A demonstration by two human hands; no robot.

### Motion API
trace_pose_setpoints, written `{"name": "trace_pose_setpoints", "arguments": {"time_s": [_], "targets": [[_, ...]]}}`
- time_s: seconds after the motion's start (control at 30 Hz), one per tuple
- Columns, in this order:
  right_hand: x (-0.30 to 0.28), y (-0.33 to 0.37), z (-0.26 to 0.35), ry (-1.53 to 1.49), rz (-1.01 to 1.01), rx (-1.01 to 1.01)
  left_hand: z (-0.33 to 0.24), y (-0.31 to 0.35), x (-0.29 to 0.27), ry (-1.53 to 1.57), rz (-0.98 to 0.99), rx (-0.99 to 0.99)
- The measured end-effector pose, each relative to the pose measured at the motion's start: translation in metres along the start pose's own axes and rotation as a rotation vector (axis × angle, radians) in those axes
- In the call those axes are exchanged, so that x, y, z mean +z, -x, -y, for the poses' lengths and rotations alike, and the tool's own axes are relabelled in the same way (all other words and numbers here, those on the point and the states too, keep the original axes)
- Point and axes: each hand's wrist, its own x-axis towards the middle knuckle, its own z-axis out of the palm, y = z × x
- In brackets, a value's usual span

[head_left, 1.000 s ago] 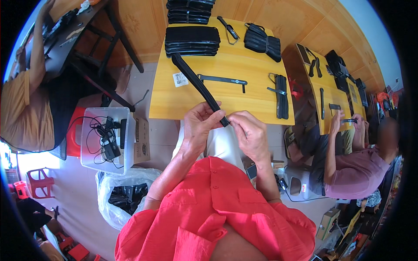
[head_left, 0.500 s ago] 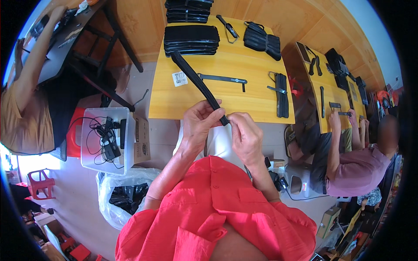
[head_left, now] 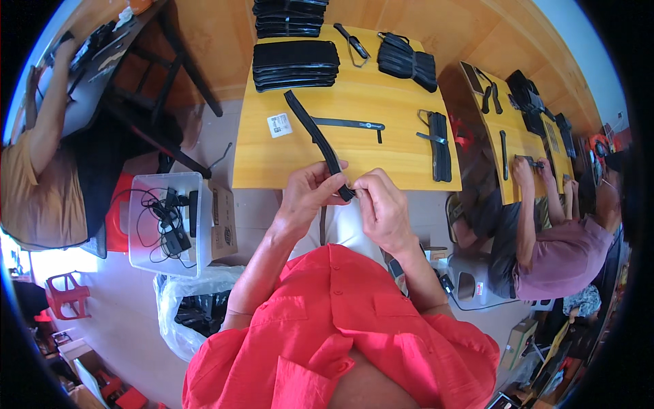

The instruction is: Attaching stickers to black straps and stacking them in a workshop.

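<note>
The right hand (head_left: 381,210) had its thumb and fingertips pressed together at the near end of a long, narrow black strip (head_left: 311,131). Its grip was closed on some small part of this end; the part was too tiny to tell which. Just beside it, the grip of the left hand (head_left: 308,187) was also closed, with the strip pinched between thumb and fingers. The strip was in the two hands at the near edge of the yellow worktop (head_left: 402,155), and its long body slanted forward and to the left above the wood.

For working this end well, it would be wise to keep the left pinch firm and near to the end, so that the strip does not twist, while the right fingertips move with small, even force. The free length should also stay away from the things below.

Farther on the worktop, a flat dark strap (head_left: 351,124) lay behind the strip, with a white label (head_left: 278,125) to its left and a banded black bundle (head_left: 441,146) to its right. At the back there was a neat stack of black pouches (head_left: 296,63), and a second bundle (head_left: 407,63) rested to the right.
</note>
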Motion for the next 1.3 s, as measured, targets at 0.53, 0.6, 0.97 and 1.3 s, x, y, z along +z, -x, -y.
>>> {"name": "trace_pose_setpoints", "arguments": {"time_s": [0.53,0.6,0.97,1.3], "targets": [[0.0,0.004,0.022,-0.262,-0.02,-0.039,-0.034,0.046,0.011,-0.809,-0.089,0.095],[0.002,0.006,0.017,-0.301,0.01,-0.056,-0.04,0.049,0.014,-0.836,-0.012,0.063],[-0.002,0.003,0.02,-0.425,0.04,0.0,-0.042,0.05,0.026,-0.6,-0.024,-0.053],[-0.002,0.006,0.003,-0.054,-0.056,-0.143,-0.033,0.039,0.026,-0.451,0.101,-0.144]]}}
